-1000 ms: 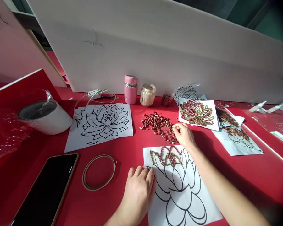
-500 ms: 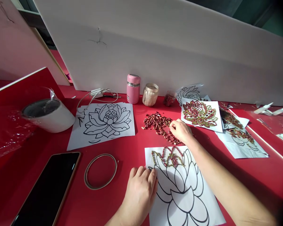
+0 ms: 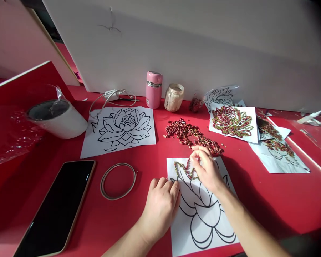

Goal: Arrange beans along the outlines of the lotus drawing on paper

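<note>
A lotus outline sheet (image 3: 203, 228) lies on the red table in front of me, its top petals lined with small beans. My left hand (image 3: 160, 208) rests knuckles up on the sheet's left edge, fingers curled together and pressing the paper. My right hand (image 3: 206, 167) hovers over the upper part of the drawing, fingers pinched together; what they hold is too small to make out. Just beyond it lies a loose pile of red beans (image 3: 189, 134).
A blank lotus sheet (image 3: 123, 130) lies at the left, with finished bean pictures (image 3: 234, 121) at the right. A pink flask (image 3: 153, 89), a jar (image 3: 173, 97), a white tape roll (image 3: 57, 117), a thin ring (image 3: 118, 180) and a dark phone (image 3: 56, 207) are around.
My right hand has come back from the bean pile to the top of the drawing. The left hand has stayed on the sheet's edge. The view has tilted slightly.
</note>
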A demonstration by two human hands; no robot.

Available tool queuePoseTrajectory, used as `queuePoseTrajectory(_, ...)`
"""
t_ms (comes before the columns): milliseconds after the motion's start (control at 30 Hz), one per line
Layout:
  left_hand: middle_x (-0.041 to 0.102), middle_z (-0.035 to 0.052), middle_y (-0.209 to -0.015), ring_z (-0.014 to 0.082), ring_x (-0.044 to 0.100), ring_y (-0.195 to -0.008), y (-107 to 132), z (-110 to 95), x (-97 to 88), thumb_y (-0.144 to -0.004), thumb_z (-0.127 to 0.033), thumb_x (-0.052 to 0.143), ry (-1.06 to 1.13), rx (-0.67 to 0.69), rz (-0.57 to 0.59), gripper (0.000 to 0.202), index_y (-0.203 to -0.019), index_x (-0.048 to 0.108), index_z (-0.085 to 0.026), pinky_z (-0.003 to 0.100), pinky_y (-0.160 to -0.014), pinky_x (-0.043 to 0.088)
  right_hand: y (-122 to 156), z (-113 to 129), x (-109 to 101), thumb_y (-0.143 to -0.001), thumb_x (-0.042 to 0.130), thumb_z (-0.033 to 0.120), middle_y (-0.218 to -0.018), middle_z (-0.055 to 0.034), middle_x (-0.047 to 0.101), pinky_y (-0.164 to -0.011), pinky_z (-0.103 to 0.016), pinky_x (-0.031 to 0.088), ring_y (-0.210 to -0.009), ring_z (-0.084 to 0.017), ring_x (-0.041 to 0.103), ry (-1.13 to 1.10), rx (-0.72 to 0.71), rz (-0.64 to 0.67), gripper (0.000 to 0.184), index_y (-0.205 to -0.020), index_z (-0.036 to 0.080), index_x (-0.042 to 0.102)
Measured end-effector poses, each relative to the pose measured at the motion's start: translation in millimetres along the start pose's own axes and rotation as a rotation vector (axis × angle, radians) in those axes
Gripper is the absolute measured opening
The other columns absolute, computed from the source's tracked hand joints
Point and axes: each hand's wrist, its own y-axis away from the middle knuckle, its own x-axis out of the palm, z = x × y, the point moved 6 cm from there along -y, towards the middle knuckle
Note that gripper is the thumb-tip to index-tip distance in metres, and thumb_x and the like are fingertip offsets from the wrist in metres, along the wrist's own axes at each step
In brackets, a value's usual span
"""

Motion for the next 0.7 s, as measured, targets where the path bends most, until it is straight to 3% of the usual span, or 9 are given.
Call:
queuePoseTrajectory(167,0.054,0.0035,-0.069,0.0162,0.045,-0.065,-1.7,-0.8,-2.9,-0.085,-0.019,0.040,-0.001,0.001,-0.009,0.017,-0.090,0.055,-0.016,0.031,-0.062,0.033,24.5,12.1,17.8,-0.079,0.046,0.024,-0.107,-0.0089,0.050,-0.085,-0.037,0.041,-0.103,-0.020,0.048,0.076,-0.042,0.030,0.009,-0.076,0.021,0.054)
queuePoseTrajectory(400,0.053,0.0033,-0.068,0.0161,0.044,-0.064,-1.4,-1.3,-3.4,-0.085,-0.019,0.039,-0.002,-0.007,-0.006,0.017,-0.088,0.056,-0.016,0.030,-0.061,0.033,24.2,17.5,24.8,-0.075,0.050,0.025,-0.115,-0.0071,0.050,-0.084,-0.041,0.037,-0.104,-0.024,0.047,0.267,-0.003,0.015,0.010,-0.069,0.021,0.056)
queuePoseTrajectory(700,0.054,0.0033,-0.069,0.0167,0.043,-0.065,-1.6,-0.4,-0.9,-0.085,-0.019,0.038,0.009,-0.017,0.022,0.017,-0.088,0.055,-0.016,0.031,-0.062,0.032,24.3,16.5,29.5,-0.073,0.052,0.026,-0.116,-0.0061,0.051,-0.079,-0.040,0.036,-0.102,-0.025,0.047,0.311,0.029,0.016,0.008,-0.067,0.021,0.056)
